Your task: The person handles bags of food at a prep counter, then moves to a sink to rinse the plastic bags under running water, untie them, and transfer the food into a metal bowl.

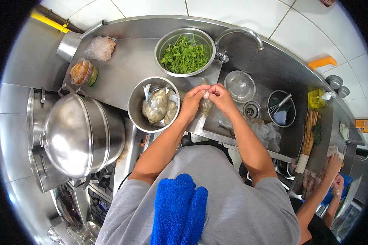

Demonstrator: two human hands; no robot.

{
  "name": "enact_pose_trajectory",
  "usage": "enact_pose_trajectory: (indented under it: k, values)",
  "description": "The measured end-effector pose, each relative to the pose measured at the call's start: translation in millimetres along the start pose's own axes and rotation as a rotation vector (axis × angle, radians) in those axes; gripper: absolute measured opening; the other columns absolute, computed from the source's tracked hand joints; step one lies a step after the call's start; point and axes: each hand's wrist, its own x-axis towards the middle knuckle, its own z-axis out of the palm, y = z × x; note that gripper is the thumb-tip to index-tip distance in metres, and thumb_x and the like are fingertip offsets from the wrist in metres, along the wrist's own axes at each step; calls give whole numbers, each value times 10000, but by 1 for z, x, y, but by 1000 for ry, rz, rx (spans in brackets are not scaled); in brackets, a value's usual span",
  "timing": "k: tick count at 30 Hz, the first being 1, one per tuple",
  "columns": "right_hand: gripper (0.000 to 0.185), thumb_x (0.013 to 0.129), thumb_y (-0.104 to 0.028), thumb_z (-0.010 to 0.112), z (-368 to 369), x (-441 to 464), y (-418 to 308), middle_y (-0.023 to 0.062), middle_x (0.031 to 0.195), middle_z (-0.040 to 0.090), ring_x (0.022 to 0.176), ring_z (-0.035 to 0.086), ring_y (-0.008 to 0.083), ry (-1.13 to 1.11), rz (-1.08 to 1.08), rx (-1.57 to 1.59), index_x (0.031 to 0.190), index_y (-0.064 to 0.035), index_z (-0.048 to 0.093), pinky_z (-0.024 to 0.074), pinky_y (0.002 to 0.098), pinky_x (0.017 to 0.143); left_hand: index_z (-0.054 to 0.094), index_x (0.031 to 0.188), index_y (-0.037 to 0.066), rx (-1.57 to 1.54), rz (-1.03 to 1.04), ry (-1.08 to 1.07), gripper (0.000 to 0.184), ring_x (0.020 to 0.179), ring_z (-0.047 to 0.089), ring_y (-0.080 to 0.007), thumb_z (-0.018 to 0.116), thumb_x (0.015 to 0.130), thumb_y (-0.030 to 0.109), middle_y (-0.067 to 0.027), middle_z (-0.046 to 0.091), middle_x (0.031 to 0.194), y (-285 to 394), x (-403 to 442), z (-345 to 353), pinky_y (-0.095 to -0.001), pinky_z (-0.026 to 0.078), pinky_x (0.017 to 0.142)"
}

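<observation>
My left hand point(194, 99) and my right hand point(220, 97) meet over the counter's edge beside the sink, both with fingers pinched on the gathered neck of a clear plastic bag point(206, 107). The bag hangs below my fingers, with something greyish-green inside. Just left of my left hand stands a steel pot point(133, 107) holding similar filled bags point(155, 107). Behind my hands is a steel bowl point(157, 57) of green leaves point(185, 55).
Water runs from the faucet point(259, 43) into a clear bowl point(240, 86) in the sink point(270, 73). A pot with a whisk point(280, 104) stands there too. Large lidded pots point(75, 134) are at left. A co-worker's hands point(335, 171) show at lower right.
</observation>
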Motion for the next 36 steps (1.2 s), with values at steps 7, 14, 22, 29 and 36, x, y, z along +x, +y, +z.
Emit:
enact_pose_trajectory:
  k: [7,14,22,29,36]
  values:
    - [342,717,-128,683,0,-31,-59,83,1060,521,850,587,269,49,-396,-523,1040,-94,576,494,364,742,594,1093,5,109,-7,214,236,877,540,-105,472,904,76,-41,611,977,-2,4,8,-232,426,797]
    - [158,823,-135,580,-17,-10,-53,156,909,541,870,585,340,-77,-367,-680,954,-47,571,490,439,689,627,1019,-28,421,114,255,225,829,596,-155,471,891,70,-98,643,934,-14,6,12,-272,459,750]
    - [165,835,-131,518,-34,9,-61,164,931,575,864,603,342,-317,-462,-1076,899,-19,621,506,467,729,647,1006,8,773,365,177,195,808,565,-275,533,856,58,-129,586,851,-22,-8,13,-333,440,732]
    - [225,829,-258,521,-44,27,-65,110,712,619,635,578,234,-552,-17,-722,785,-60,619,444,351,571,667,972,56,944,495,188,203,904,504,-245,569,797,87,-74,579,868,-37,-8,4,-321,401,803]
    - [192,840,-200,537,-42,7,-64,3,643,559,540,431,55,-395,355,87,722,-59,591,328,215,484,657,865,96,911,441,200,164,1073,432,-266,539,777,167,-69,521,1113,-49,-10,8,-381,313,930]
